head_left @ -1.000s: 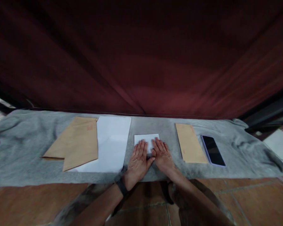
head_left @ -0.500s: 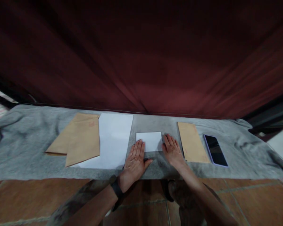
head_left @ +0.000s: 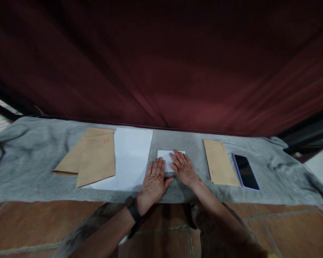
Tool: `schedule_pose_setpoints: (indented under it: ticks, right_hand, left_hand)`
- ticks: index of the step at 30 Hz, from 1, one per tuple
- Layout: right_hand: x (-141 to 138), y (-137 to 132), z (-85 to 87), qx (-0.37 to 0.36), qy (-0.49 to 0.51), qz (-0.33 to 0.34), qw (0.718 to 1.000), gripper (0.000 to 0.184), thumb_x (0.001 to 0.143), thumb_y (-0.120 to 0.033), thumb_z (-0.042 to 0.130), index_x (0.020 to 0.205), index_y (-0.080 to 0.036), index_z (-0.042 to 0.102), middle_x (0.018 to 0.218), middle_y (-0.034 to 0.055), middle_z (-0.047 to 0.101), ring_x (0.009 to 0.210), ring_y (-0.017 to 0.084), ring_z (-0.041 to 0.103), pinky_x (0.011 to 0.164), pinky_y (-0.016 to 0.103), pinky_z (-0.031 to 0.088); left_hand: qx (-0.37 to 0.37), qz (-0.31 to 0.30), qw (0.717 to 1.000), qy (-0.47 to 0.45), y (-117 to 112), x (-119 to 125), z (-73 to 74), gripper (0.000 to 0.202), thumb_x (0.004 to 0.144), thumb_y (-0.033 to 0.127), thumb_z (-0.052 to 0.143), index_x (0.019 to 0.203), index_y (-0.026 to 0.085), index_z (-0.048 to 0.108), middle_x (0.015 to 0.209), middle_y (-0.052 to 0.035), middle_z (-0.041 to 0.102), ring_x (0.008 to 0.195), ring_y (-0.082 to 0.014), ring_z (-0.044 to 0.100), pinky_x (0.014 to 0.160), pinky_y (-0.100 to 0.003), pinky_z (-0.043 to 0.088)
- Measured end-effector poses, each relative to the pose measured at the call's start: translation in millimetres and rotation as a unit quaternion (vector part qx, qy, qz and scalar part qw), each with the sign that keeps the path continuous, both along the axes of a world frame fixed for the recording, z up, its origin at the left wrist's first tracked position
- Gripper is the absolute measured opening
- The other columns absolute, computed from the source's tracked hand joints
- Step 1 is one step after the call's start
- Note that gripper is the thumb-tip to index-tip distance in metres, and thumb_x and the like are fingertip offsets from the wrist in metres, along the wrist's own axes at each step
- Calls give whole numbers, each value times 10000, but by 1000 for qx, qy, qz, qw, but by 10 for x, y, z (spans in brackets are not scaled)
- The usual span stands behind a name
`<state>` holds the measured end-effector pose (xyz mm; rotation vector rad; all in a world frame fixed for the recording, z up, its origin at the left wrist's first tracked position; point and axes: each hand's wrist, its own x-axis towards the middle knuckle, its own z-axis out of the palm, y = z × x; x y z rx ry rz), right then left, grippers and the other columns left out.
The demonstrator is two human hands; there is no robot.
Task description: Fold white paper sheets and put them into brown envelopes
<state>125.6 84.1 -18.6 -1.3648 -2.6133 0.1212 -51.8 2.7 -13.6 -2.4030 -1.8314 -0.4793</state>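
Note:
A small white folded paper (head_left: 164,154) lies flat on the grey cloth, partly covered by my hands. My left hand (head_left: 154,181) rests flat at its left edge, fingers stretched forward and thumb out to the side. Across the paper's right part lies my right hand (head_left: 185,169), palm down with fingers spread. Left of my left hand are larger white sheets (head_left: 133,157), partly under brown envelopes (head_left: 98,157). Another brown envelope (head_left: 220,163) lies to the right of my right hand.
A phone with a purple edge (head_left: 246,172) lies beyond the right envelope. Grey cloth (head_left: 274,168) covers the narrow bench, with a dark red curtain (head_left: 161,71) behind it. Tiled floor (head_left: 37,225) shows below. At the far right is some white paper (head_left: 321,166).
My right hand has slid left from the paper's right edge onto the paper, covering much of its right part. My left hand has stayed nearly in place at the left edge.

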Motion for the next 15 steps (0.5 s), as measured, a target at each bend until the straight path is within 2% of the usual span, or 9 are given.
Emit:
schedule_pose_setpoints:
  ticks: [7, 15]
  right_hand:
    - [-8, -19, 7, 1, -24, -4, 1000, 529, 1078, -398, 295, 1581, -235, 311, 1663, 61, 229, 1528, 239, 239, 1244, 450, 198]
    - [94, -6, -49, 6, -16, -15, 1000, 545, 1066, -422, 324, 1578, -235, 323, 1667, 79, 222, 1531, 270, 221, 1233, 482, 205]
  left_hand:
    - [-20, -19, 1000, -1, 149, 188, 76, 593, 976, 277, 379, 1509, 18, 345, 1610, -191, 341, 1523, -255, 253, 1256, -455, 227]
    - [-61, 21, 998, 5, 191, 193, 53, 594, 979, 264, 373, 1542, 81, 318, 1628, -171, 308, 1524, -264, 251, 1251, -477, 202]
